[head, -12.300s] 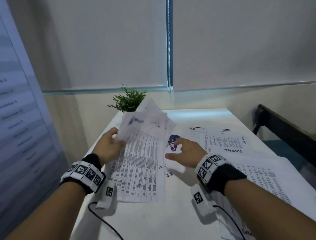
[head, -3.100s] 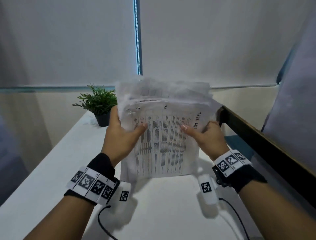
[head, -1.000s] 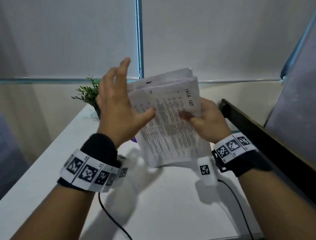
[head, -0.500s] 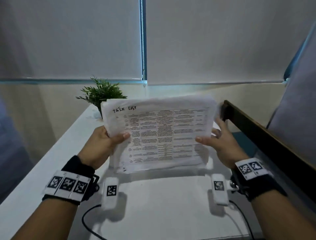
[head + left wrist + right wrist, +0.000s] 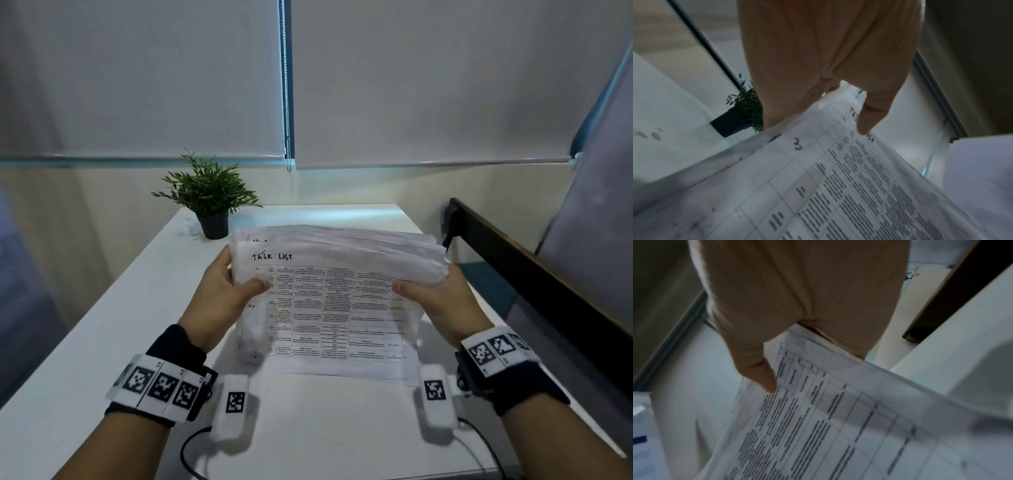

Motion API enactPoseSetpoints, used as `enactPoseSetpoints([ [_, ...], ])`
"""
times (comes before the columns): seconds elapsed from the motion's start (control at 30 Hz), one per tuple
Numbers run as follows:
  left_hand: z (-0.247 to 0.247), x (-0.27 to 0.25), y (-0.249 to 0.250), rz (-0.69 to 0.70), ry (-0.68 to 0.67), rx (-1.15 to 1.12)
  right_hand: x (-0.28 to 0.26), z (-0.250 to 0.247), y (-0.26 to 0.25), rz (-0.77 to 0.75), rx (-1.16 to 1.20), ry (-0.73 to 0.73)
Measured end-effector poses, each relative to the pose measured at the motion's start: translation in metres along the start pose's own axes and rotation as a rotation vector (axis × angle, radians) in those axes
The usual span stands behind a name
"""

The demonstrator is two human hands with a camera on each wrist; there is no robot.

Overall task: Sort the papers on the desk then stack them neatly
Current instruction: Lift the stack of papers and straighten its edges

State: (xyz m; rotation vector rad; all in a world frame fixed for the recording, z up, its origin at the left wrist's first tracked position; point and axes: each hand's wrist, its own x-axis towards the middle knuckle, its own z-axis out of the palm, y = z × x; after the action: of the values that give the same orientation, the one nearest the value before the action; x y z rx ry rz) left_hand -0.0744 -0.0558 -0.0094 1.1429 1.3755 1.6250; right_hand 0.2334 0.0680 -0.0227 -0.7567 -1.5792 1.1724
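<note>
White table lies nearest us; above it our left hand and right hand pinch the paper stack, now turned landscape and lowered, bottom edge meeting the table, ready for squaring. Beyond stands the plant.

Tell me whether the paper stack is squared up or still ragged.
Still ragged. The paper stack, gripped by the left hand and right hand, shows fanned, stepped sheet edges along its far side.

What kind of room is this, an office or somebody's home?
Most likely an office. A plain white desk stands under roller blinds, with a small potted plant, and both hands hold printed papers headed "Task List".
</note>
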Motion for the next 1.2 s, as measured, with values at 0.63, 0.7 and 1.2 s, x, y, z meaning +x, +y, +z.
enactPoseSetpoints([
  [0.63, 0.012, -0.014, -0.005, 0.172, 0.014, 0.056, -0.008, 0.000, -0.002, -0.078, 0.049, 0.019],
  [0.7, 0.015, -0.012, -0.005, 0.175, 0.076, 0.041, -0.004, 0.000, -0.005, -0.089, 0.044, 0.025],
  [1.2, 0.037, -0.015, 0.017, 0.255, 0.201, -0.007, 0.003, 0.004, -0.014, -0.095, 0.095, 0.248],
])
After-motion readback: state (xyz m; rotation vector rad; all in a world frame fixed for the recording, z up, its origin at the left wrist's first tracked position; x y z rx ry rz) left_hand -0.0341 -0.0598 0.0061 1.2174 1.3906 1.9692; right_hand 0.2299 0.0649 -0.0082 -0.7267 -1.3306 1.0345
